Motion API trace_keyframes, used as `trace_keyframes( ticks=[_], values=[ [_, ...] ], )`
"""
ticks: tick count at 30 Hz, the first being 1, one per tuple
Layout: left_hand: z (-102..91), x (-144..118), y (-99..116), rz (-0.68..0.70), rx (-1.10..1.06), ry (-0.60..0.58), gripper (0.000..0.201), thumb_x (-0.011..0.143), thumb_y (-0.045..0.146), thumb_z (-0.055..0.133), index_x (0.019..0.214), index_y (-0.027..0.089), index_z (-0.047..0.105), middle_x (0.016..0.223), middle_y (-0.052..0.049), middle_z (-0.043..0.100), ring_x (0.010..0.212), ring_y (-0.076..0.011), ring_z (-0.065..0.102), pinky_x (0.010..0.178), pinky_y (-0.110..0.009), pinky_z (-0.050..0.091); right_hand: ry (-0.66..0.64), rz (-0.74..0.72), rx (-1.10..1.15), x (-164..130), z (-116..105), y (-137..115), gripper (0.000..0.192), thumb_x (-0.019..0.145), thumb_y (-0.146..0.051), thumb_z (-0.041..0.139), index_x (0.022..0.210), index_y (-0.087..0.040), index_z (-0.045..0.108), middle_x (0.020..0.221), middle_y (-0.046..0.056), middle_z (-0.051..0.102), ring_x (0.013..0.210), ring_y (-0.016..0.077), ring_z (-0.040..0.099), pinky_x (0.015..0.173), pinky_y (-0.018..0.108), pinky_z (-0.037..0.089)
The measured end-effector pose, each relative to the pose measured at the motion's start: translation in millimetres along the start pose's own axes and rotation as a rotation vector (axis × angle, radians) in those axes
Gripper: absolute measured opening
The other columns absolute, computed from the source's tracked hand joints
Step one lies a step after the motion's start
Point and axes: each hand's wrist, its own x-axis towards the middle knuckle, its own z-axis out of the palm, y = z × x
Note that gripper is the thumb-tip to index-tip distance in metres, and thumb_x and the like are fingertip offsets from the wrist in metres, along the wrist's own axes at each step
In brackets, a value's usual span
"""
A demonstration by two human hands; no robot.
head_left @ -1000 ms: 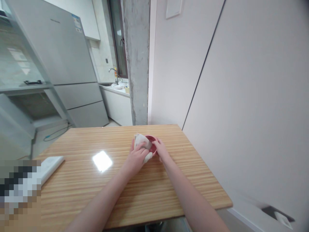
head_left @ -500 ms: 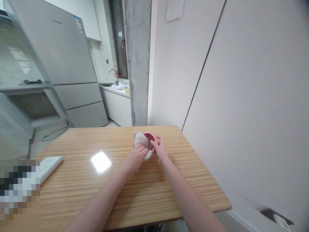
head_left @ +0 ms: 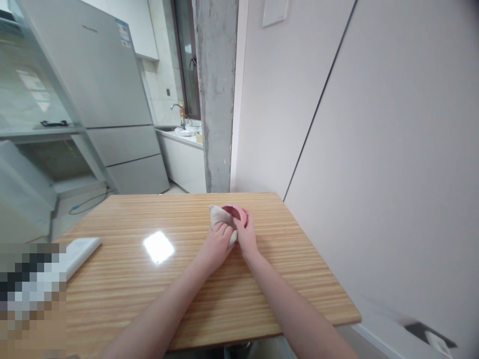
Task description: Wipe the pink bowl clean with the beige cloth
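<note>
A pink bowl [head_left: 238,213] is tilted on its side above the middle of the wooden table [head_left: 123,294], its opening turned to the left. My right hand [head_left: 245,233] grips its near rim, thumb on the inner side. Bunched in my left hand [head_left: 220,240] is a whitish cloth [head_left: 218,215], which is pressed against the bowl's opening and covers part of the inside. The fingers of my left hand are curled over the cloth, and their tips are partly hidden.
At the table's left edge lies a white flat object [head_left: 83,247], partly under a pixelated patch. A white wall [head_left: 359,164] runs along the right side. Beyond the table stand a concrete pillar [head_left: 217,109], a fridge [head_left: 116,89] and a sink counter [head_left: 183,159].
My right hand has shifted its grip on the bowl, and the bowl has turned slightly. My left hand has moved a little to the right with the cloth. The view has shifted slightly.
</note>
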Motion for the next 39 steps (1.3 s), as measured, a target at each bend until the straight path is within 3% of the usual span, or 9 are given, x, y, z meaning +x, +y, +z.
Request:
trace_keyframes(
  ticks=[5, 10, 16, 21, 27, 32, 34, 36, 39],
  values=[
    [-9.0, -2.0, -11.7, 0.086, -0.040, -0.032, 0.010, 0.085, 0.013, 0.044, 0.090, 0.017, 0.052, 0.095, -0.007, 0.057, 0.095, -0.0213, 0.049, 0.087, -0.039, 0.044, -0.117, 0.058, -0.023, 10.2, -6.4, -10.1, 0.061, 0.063, -0.035, 0.068, 0.120, -0.022, 0.047, 0.110, 0.004, 0.064, 0.102, 0.0201, 0.059, 0.091, 0.033, 0.044],
    [-22.5, -0.6, -12.1, 0.189, -0.055, -0.121, 0.008, 0.085, 0.015, 0.046, 0.084, 0.018, 0.054, 0.091, -0.005, 0.058, 0.096, -0.0201, 0.050, 0.090, -0.038, 0.042, -0.247, 0.313, 0.016, 24.0, -16.0, -16.6, 0.038, 0.065, -0.035, 0.061, 0.098, -0.017, 0.062, 0.090, 0.005, 0.069, 0.085, 0.0206, 0.063, 0.074, 0.031, 0.049],
    [-12.3, 2.5, -14.2, 0.072, -0.092, -0.062, 0.018, 0.086, 0.024, 0.050, 0.102, 0.018, 0.056, 0.104, -0.009, 0.060, 0.103, -0.0221, 0.052, 0.093, -0.039, 0.042, -0.063, 0.061, -0.052, 14.0, -8.7, -5.2, 0.042, 0.066, -0.034, 0.062, 0.106, -0.020, 0.060, 0.098, 0.004, 0.068, 0.089, 0.0201, 0.062, 0.076, 0.031, 0.049],
    [-7.1, 1.8, -10.8, -0.007, -0.080, -0.026, 0.015, 0.087, 0.026, 0.049, 0.095, 0.018, 0.059, 0.101, -0.009, 0.064, 0.100, -0.0239, 0.056, 0.091, -0.041, 0.043, -0.010, -0.017, -0.100, -0.8, 1.9, -0.6, 0.055, 0.069, -0.043, 0.064, 0.117, -0.020, 0.051, 0.117, 0.008, 0.061, 0.110, 0.0225, 0.056, 0.096, 0.036, 0.042],
    [-19.7, 0.9, -10.3, 0.067, -0.046, 0.026, 0.013, 0.084, 0.017, 0.047, 0.089, 0.019, 0.059, 0.089, -0.006, 0.064, 0.093, -0.0218, 0.057, 0.101, -0.049, 0.035, -0.137, 0.092, -0.108, 10.5, -4.1, -9.1, 0.063, 0.064, -0.042, 0.068, 0.119, -0.020, 0.048, 0.109, 0.008, 0.065, 0.102, 0.0230, 0.060, 0.089, 0.038, 0.046],
    [-20.7, 2.8, -9.2, 0.231, -0.047, -0.073, 0.017, 0.085, 0.014, 0.043, 0.080, 0.018, 0.058, 0.078, -0.003, 0.062, 0.085, -0.0163, 0.058, 0.106, -0.040, 0.034, -0.225, 0.170, -0.082, 22.6, -12.8, -7.8, 0.044, 0.058, -0.022, 0.063, 0.101, -0.022, 0.058, 0.104, 0.002, 0.067, 0.102, 0.0199, 0.059, 0.093, 0.034, 0.044],
    [-22.4, 2.8, -9.9, 0.212, -0.026, -0.071, 0.015, 0.085, 0.016, 0.045, 0.086, 0.019, 0.059, 0.087, -0.004, 0.064, 0.093, -0.0178, 0.058, 0.108, -0.043, 0.031, -0.186, 0.128, -0.043, 21.8, -12.3, -6.6, 0.043, 0.059, -0.019, 0.058, 0.102, -0.022, 0.058, 0.105, 0.002, 0.066, 0.102, 0.0188, 0.059, 0.094, 0.033, 0.043],
    [-25.4, 1.9, -13.5, 0.126, 0.017, 0.011, 0.019, 0.083, 0.020, 0.050, 0.101, 0.019, 0.058, 0.111, -0.010, 0.061, 0.113, -0.0236, 0.052, 0.111, -0.052, 0.022, -0.164, 0.079, -0.013, 20.5, -10.9, -5.6, 0.046, 0.059, -0.018, 0.056, 0.104, -0.023, 0.057, 0.106, 0.001, 0.065, 0.102, 0.0183, 0.058, 0.093, 0.032, 0.044],
    [-28.6, 0.1, -22.5, 0.022, 0.054, 0.084, 0.040, 0.077, 0.021, 0.058, 0.117, 0.018, 0.052, 0.142, -0.015, 0.038, 0.134, -0.0315, 0.030, 0.110, -0.060, 0.015, -0.140, 0.028, 0.023, 20.5, -9.5, -3.7, 0.048, 0.060, -0.019, 0.054, 0.108, -0.023, 0.054, 0.110, 0.002, 0.062, 0.104, 0.0182, 0.056, 0.092, 0.032, 0.044]
  ],
)
